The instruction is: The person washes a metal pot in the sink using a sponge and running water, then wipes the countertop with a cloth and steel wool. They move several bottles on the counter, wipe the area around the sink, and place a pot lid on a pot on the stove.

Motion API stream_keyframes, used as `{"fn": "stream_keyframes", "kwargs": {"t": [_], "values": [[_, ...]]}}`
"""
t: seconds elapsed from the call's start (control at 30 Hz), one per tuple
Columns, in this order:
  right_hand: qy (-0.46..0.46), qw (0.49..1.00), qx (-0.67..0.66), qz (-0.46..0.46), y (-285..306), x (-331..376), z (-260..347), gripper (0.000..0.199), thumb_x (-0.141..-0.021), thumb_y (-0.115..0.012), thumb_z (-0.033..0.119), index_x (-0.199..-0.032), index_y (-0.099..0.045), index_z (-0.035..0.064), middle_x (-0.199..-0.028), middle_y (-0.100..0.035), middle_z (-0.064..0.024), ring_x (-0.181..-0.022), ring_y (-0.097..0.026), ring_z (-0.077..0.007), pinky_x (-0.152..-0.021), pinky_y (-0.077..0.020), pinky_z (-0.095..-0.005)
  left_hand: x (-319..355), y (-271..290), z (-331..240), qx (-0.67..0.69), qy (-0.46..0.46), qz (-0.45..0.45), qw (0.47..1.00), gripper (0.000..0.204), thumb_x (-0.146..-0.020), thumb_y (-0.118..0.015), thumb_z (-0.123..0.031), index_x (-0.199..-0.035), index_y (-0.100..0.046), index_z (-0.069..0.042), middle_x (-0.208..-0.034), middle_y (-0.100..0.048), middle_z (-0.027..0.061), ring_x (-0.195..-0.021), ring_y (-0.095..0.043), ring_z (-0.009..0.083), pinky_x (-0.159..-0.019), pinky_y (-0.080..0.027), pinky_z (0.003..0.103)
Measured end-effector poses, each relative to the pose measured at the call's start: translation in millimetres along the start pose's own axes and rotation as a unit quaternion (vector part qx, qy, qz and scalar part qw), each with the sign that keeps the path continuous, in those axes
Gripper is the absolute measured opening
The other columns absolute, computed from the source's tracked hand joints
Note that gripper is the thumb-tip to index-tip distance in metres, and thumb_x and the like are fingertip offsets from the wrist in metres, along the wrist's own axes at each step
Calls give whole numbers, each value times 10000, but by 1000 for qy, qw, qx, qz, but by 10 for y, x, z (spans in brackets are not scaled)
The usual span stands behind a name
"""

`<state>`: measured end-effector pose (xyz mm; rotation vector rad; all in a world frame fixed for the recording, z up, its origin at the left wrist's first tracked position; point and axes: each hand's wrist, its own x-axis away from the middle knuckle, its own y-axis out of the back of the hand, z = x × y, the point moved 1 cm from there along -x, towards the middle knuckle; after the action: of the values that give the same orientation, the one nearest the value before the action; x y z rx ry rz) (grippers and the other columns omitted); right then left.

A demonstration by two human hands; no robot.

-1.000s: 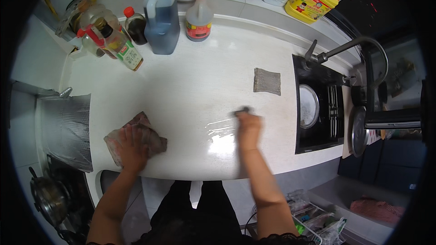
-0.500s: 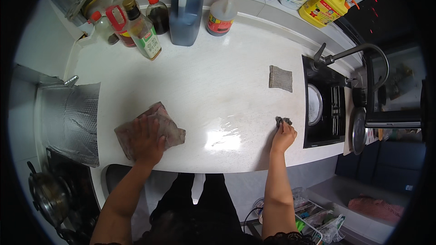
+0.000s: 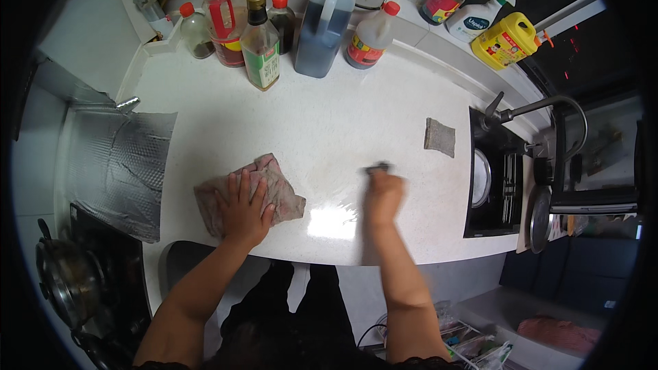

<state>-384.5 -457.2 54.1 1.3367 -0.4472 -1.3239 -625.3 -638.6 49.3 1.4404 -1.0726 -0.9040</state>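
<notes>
My left hand lies flat with spread fingers on a crumpled grey-pink cloth, on the left part of the white countertop. My right hand, smeared by motion, is closed around a small dark steel wool scrubber at the counter's middle. Only the scrubber's far end shows beyond the fingers. Farther right, a folded grey cloth square rests flat near the sink, touched by neither hand.
Along the back wall stand several bottles, among them a large dark-filled jug. A black sink with a curved faucet is at the right. Foil sheeting and a pot are at the left; cleaning bottles line the windowsill.
My right hand has swept left across the counter with the scrubber, from beside the sink to the middle. My left hand stays on the cloth. The whole view has shifted somewhat.
</notes>
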Motion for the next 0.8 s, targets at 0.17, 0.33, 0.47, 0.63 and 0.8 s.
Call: {"fn": "stream_keyframes", "kwargs": {"t": [0.17, 0.33, 0.47, 0.63, 0.8], "values": [[67, 996, -22, 54, -233, -173, 234, 130, -803, -606, 40, -839, -701, 121, -740, -634, -77, -714, -576, -259, -634, -478, -374, 44, 3, 50, 14, 6, 11, 1000, 592, -887, -544, -396, -1414, -426, -154, -1544, -204, 179, -1419, -144, 433, -1013, -168, 741], [-18, 1000, -2, 13, -298, -226, -33, 127, -813, -593, 32, -827, -703, 94, -779, -637, -100, -776, -561, -258, -676, -478, -377, 13, 19, -16, 13, 4, 0, 1000, 580, -890, -539, -420, -1406, -441, -174, -1546, -211, 157, -1424, -145, 411, -1021, -154, 738], [170, 977, -124, 34, -196, 261, 447, 166, -754, -598, 29, -852, -702, 113, -784, -637, -81, -749, -567, -287, -679, -467, -398, 29, 1, -22, -3, -2, -9, 1000, 574, -900, -523, -425, -1407, -438, -169, -1544, -215, 161, -1419, -162, 410, -1020, -167, 734], [-250, 929, -256, -96, 201, 301, -1122, 61, -856, -616, 31, -856, -674, 12, -811, -625, -136, -825, -561, -268, -758, -478, -356, 19, -56, -50, -36, 8, 4, 999, 608, -913, -506, -415, -1440, -374, -140, -1546, -200, 178, -1418, -159, 415, -1026, -177, 721], [-206, 978, 1, -39, 833, 600, -1697, 111, -827, -672, 46, -927, -701, 9, -934, -668, -127, -886, -578, -310, -799, -480, -391, -580, -261, -796, -7, 66, 41, 997, 644, -952, -441, -423, -1496, -256, -132, -1574, -135, 158, -1442, -100, 387, -1090, -127, 651]]}}
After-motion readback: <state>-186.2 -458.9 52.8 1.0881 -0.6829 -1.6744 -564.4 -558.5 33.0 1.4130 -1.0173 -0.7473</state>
